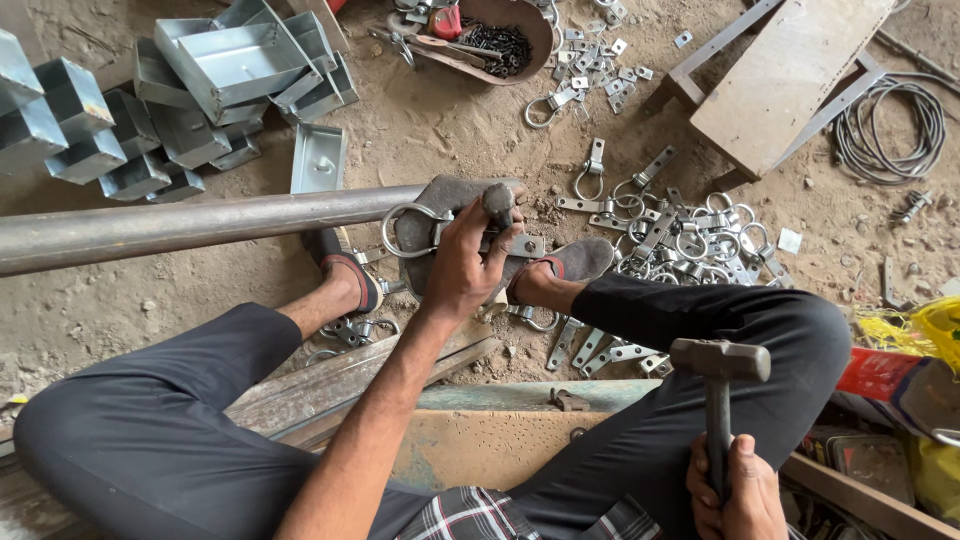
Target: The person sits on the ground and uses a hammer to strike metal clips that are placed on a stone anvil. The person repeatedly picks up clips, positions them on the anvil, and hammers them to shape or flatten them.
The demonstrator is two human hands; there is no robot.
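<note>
Left hand (pixel 462 262) fingers wrapped around a punch (pixel 498 203), upright on a ring strap (pixel 470 238) atop the anvil block (pixel 440 200) between the feet. Right hand (pixel 738 492) fisted on the hammer (pixel 718 380) — raised, likely mid-strike; a square blow is next.

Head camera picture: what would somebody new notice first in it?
First, the left hand in the middle, pressing a stubby dark metal punch onto a flat steel strap with a ring on a worn iron block. Next, the right hand at the bottom right gripping a grey steel hammer, raised above the knee. Behind, a heap of shiny ring brackets litters the dusty ground, and folded grey metal boxes are stacked top left.
</note>
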